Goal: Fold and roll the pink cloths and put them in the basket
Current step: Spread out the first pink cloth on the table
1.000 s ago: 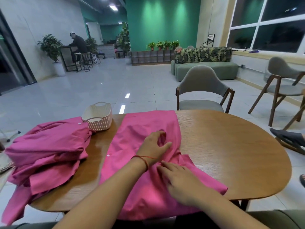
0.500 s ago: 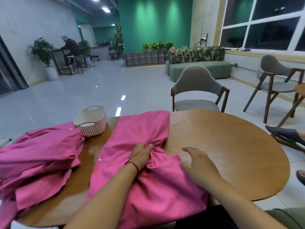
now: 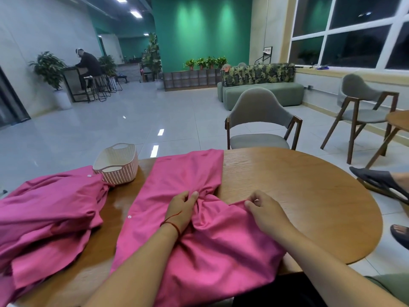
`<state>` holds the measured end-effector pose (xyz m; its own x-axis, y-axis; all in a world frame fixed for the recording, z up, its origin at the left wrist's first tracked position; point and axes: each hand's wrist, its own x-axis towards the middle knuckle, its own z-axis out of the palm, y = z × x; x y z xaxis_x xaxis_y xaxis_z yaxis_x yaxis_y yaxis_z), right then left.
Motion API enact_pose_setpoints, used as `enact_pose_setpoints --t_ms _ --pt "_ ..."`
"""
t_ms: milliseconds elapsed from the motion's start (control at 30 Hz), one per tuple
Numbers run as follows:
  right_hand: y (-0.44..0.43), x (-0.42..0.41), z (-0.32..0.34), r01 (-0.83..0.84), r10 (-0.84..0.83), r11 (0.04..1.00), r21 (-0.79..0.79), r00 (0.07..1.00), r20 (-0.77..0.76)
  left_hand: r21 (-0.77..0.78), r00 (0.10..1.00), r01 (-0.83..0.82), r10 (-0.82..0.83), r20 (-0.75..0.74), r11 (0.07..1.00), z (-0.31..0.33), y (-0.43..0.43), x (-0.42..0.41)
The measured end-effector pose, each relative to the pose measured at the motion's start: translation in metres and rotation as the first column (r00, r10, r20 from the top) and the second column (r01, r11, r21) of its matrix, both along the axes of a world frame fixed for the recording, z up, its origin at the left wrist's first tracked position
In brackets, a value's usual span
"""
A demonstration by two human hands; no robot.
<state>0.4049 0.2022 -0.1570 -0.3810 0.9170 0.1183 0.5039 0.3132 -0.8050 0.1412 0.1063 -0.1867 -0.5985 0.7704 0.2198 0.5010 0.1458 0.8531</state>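
A pink cloth (image 3: 177,173) with white snap buttons lies stretched across the middle of the wooden table (image 3: 298,196), bunched at its waist. My left hand (image 3: 180,207), a red string on its wrist, grips the gathered folds at the cloth's middle. My right hand (image 3: 263,209) pinches the cloth's right edge just beside it. A heap of more pink cloth (image 3: 48,213) lies at the table's left end and hangs over the edge. The cream basket (image 3: 116,163) stands at the far edge between the heap and the spread cloth, with nothing visible inside.
A grey chair (image 3: 259,120) stands behind the table, another (image 3: 363,100) to the right beside a second wooden table (image 3: 398,120). Someone's sandalled feet (image 3: 380,178) show at the right. A person sits at a far counter on the left.
My right hand has moved from lying flat on the cloth to pinching its right edge. My left hand has stayed bunched in the cloth's middle. The camera has shifted slightly.
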Motion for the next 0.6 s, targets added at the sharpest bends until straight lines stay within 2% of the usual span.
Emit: enact_pose_setpoints --t_ms 67,167,233,300,367,467,533,600 --pt "0.001 0.01 0.007 0.04 -0.041 0.999 -0.009 0.997 -0.063 -0.002 0.999 0.002 -0.002 -0.043 1.0 0.002 -0.005 -0.01" --pt "0.009 0.032 0.021 0.121 -0.122 0.993 -0.013 0.986 -0.115 -0.039 0.982 -0.025 0.017 -0.187 0.999 -0.003 -0.023 -0.029" --pt "0.02 0.052 0.028 0.206 -0.204 0.979 0.003 0.971 -0.121 -0.189 0.947 -0.045 -0.018 -0.32 0.981 -0.008 -0.034 -0.04" --pt "0.032 0.073 0.037 0.282 -0.278 0.959 0.034 0.957 -0.088 -0.416 0.871 -0.109 -0.116 -0.478 0.903 -0.014 -0.039 -0.049" --pt "0.041 0.095 0.046 0.343 -0.34 0.936 0.086 0.939 -0.047 -0.524 0.844 -0.157 -0.162 -0.511 0.837 -0.014 -0.043 -0.053" --pt "0.045 0.127 0.055 0.392 -0.395 0.907 0.151 0.918 -0.011 -0.579 0.852 -0.205 -0.146 -0.502 0.789 -0.012 -0.046 -0.053" --pt "0.043 0.143 0.055 0.379 -0.391 0.904 0.199 0.92 0.022 -0.601 0.861 -0.213 -0.143 -0.488 0.77 -0.011 -0.046 -0.052" --pt "0.04 0.155 0.048 0.324 -0.343 0.929 0.179 0.935 0.089 -0.623 0.867 -0.205 -0.155 -0.473 0.755 -0.007 -0.047 -0.049"
